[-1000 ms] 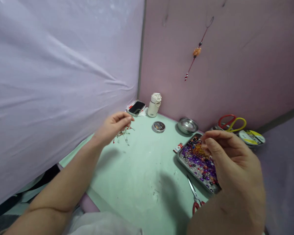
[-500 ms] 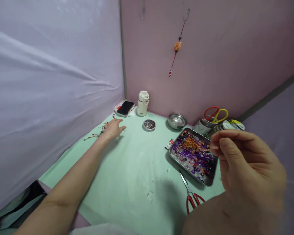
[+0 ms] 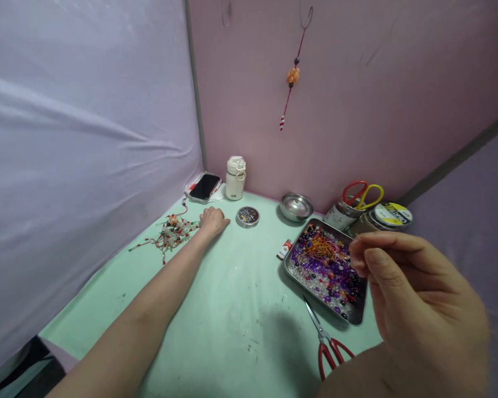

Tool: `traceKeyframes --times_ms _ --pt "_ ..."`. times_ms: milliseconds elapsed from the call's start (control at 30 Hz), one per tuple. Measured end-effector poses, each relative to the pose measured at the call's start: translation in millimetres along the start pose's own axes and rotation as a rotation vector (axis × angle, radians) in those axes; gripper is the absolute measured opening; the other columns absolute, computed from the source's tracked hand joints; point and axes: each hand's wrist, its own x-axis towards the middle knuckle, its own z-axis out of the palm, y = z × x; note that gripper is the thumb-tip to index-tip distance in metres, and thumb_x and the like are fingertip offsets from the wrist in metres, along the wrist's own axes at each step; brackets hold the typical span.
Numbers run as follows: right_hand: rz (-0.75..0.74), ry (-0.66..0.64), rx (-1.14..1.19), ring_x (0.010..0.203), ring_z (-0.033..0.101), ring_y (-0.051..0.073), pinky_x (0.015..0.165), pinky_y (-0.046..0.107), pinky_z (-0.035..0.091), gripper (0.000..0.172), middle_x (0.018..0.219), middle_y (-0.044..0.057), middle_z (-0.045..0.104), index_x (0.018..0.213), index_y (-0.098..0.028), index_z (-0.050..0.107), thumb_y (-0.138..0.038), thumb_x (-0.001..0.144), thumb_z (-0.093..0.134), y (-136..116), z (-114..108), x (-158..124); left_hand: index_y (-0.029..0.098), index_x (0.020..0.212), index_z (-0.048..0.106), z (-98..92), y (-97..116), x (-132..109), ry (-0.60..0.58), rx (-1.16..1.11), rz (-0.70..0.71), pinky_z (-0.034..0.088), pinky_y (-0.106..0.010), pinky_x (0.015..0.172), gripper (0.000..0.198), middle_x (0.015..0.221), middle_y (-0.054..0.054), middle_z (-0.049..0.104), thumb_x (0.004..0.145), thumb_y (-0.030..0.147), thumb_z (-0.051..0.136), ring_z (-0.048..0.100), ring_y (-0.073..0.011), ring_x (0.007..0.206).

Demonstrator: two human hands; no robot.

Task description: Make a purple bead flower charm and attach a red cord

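Observation:
My left hand (image 3: 214, 221) is stretched out to the far part of the green table, palm down with fingers curled under. Just left of it lies a tangled pile of beaded strings (image 3: 172, 235) with red, clear and dark beads. Whatever those fingers may hold is hidden from above. Close to the camera, at the right, my right hand (image 3: 423, 287) is raised with thumb and index finger pinched together. I cannot make out anything between its fingertips. Beyond and below that hand is a metal tray (image 3: 289, 271) of loose purple, clear and dark beads with orange cord (image 3: 321, 248) on top.
Red-handled scissors (image 3: 324, 336) lie before the tray. Behind stand a steel bowl (image 3: 296, 208), a jar (image 3: 340, 214) holding red and yellow scissors (image 3: 363, 194), a round tin (image 3: 248, 216), a white bottle (image 3: 235, 179) and a phone (image 3: 205, 187). A beaded string (image 3: 292, 76) hangs on the wall.
My left hand has moved right, off the beaded strings, and its spread fingers have curled in. The pile now shows. My right hand keeps its pinch almost in place.

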Motion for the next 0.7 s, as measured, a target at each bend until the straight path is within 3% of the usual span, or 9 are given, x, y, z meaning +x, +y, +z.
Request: traceKeyframes --times_ms 333,533,700 --pt "-0.013 -0.075 -0.051 0.073 0.061 0.013 0.061 0.023 0.050 0.018 0.085 0.001 0.066 0.091 -0.025 0.069 -0.036 0.077 0.072 8 13 8 0.014 0.104 0.069 9.6 2 3 -0.033 0.080 0.005 0.039 -0.041 0.092 0.031 0.116 -0.018 0.062 0.087 0.019 0.044 0.050 -0.0310 0.114" --pt "-0.030 -0.116 -0.119 0.073 0.063 0.013 0.062 0.023 0.052 0.016 0.085 0.001 0.067 0.093 -0.025 0.068 -0.034 0.080 0.068 12 19 11 0.011 0.104 0.067 5.8 -1 5 -0.056 0.047 0.003 0.041 -0.038 0.089 0.030 0.116 -0.020 0.062 0.084 0.015 0.045 0.053 -0.0313 0.113" --pt "-0.064 -0.155 -0.136 0.072 0.063 0.013 0.062 0.023 0.053 0.015 0.085 0.002 0.067 0.092 -0.024 0.067 -0.033 0.081 0.067 12 22 12 0.011 0.103 0.065 -1.0 -8 5 -0.072 -0.028 0.071 0.044 -0.030 0.081 0.028 0.104 -0.018 0.067 0.081 0.009 0.047 0.061 -0.0256 0.099"
